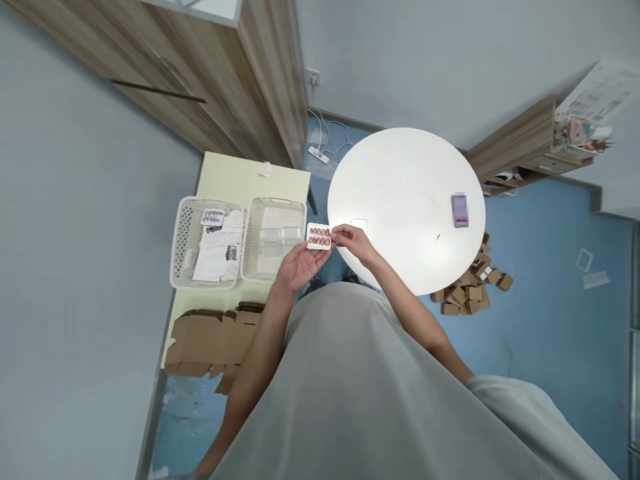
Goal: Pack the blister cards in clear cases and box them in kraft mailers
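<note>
From my feed, the nail card (pixel 319 237), a small white tray with two rows of reddish press-on nails, hangs in the air between both hands, just off the round white table (pixel 400 180) at its 9 o'clock edge. The left hand (pixel 299 265) lies palm up, its fingertips closed on the card's lower edge. The right hand (pixel 353 241) pinches the card's right end between thumb and forefinger. I judge the step to be holding the card up for a look or a turn. Any next move calls for one hand to keep its pinch while the other lets go. At 9 o'clock of the card two white baskets (pixel 176 248) stand on a pale yellow table (pixel 235 175). Flat cardboard (pixel 210 339) lies at 7 o'clock, and a purple box (pixel 459 211) at 3 o'clock.
</note>
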Tool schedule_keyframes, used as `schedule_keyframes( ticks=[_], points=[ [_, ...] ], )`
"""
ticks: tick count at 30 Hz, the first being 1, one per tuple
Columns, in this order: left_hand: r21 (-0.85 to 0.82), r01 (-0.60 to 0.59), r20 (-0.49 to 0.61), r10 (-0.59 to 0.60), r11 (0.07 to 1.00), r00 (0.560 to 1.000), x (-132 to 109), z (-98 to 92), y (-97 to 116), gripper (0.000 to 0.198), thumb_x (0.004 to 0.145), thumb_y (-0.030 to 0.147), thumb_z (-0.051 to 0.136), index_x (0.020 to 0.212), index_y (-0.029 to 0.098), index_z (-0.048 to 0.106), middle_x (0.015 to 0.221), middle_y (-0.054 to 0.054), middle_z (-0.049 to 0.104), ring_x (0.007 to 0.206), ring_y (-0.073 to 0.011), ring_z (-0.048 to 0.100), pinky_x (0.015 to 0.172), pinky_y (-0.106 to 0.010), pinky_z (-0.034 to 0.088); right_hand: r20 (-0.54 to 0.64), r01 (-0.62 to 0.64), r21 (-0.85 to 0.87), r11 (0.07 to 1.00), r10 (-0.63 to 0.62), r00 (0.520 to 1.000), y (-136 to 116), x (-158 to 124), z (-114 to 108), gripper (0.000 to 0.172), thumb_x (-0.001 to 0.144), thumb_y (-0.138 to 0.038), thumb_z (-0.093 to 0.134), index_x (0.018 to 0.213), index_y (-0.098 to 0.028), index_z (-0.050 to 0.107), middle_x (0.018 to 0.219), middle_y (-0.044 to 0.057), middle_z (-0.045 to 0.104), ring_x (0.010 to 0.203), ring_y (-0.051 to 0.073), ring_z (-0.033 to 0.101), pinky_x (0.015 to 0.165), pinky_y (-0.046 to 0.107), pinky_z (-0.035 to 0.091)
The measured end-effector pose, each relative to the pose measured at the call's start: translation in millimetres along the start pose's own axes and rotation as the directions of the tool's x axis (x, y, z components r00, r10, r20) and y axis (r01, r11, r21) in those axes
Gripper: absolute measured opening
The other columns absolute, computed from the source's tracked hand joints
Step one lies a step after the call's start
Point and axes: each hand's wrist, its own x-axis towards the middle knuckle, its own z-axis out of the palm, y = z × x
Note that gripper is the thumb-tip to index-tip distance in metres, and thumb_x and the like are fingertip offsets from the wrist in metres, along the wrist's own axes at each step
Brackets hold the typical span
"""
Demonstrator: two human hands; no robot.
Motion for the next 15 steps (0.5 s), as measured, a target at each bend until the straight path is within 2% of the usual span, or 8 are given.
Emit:
schedule_keyframes(
  ticks=[2, 5, 7, 9, 12, 15],
  points=[
    [0.045, 0.029, -0.022, -0.028, 0.999, 0.999, 12.5, 13.6, -18.4, 0.043, 0.103, 0.03, 0.062, 0.143, 0.016, 0.07, 0.14, -0.014, 0.079, 0.143, -0.0282, 0.069, 0.127, -0.044, 0.051, -0.05, -0.015, 0.01, 1.0, 0.015, 0.999, 5.9, -7.9, -25.9, 0.043, 0.077, -0.059, 0.092, 0.093, -0.023, 0.075, 0.088, 0.001, 0.08, 0.086, 0.019, 0.075, 0.089, 0.035, 0.06],
    [0.155, 0.061, -0.122, -0.042, 0.986, 0.992, 32.9, 27.8, -45.2, 0.027, 0.101, 0.029, 0.07, 0.125, 0.017, 0.076, 0.131, -0.013, 0.082, 0.129, -0.0255, 0.077, 0.119, -0.039, 0.057, -0.079, -0.037, 0.008, 0.999, 0.038, 0.996, 19.7, -18.5, -61.1, 0.035, 0.081, -0.053, 0.089, 0.09, -0.023, 0.073, 0.089, 0.002, 0.08, 0.09, 0.021, 0.077, 0.092, 0.037, 0.059],
    [0.271, 0.058, -0.203, -0.002, 0.961, 0.979, 46.0, 33.0, -61.9, 0.021, 0.098, 0.031, 0.077, 0.114, 0.018, 0.076, 0.12, -0.012, 0.084, 0.113, -0.0234, 0.081, 0.11, -0.037, 0.061, -0.061, -0.058, -0.007, 0.998, 0.058, 0.996, 31.5, -24.8, -82.1, 0.033, 0.081, -0.051, 0.088, 0.089, -0.023, 0.073, 0.089, 0.003, 0.079, 0.092, 0.022, 0.077, 0.094, 0.039, 0.059],
    [0.427, 0.019, -0.245, 0.096, 0.904, 0.965, 57.3, 35.9, -76.2, 0.025, 0.093, 0.037, 0.084, 0.106, 0.018, 0.074, 0.11, -0.01, 0.084, 0.099, -0.0215, 0.081, 0.101, -0.036, 0.063, -0.055, -0.076, -0.04, 0.996, 0.074, 0.996, 43.0, -30.6, -101.3, 0.033, 0.081, -0.05, 0.088, 0.092, -0.022, 0.073, 0.091, 0.005, 0.08, 0.094, 0.023, 0.077, 0.095, 0.04, 0.06],
    [0.691, -0.052, -0.196, 0.256, 0.721, 0.946, 69.0, 39.0, -89.6, 0.038, 0.087, 0.051, 0.088, 0.1, 0.019, 0.072, 0.098, -0.007, 0.081, 0.087, -0.0208, 0.077, 0.088, -0.035, 0.063, -0.126, -0.071, -0.125, 0.99, 0.056, 0.99, 55.0, -37.3, -127.0, 0.04, 0.083, -0.051, 0.088, 0.108, -0.022, 0.076, 0.111, 0.009, 0.082, 0.099, 0.024, 0.077, 0.096, 0.041, 0.061],
    [0.882, -0.119, -0.023, 0.293, 0.457, 0.956, 74.9, 43.7, -93.7, 0.044, 0.088, 0.061, 0.083, 0.098, 0.019, 0.076, 0.094, -0.006, 0.079, 0.087, -0.0225, 0.073, 0.082, -0.034, 0.06, -0.152, -0.036, -0.223, 0.974, 0.001, 0.988, 58.4, -38.4, -147.5, 0.045, 0.087, -0.051, 0.086, 0.122, -0.024, 0.076, 0.126, 0.011, 0.081, 0.104, 0.025, 0.076, 0.095, 0.041, 0.062]
  ],
)
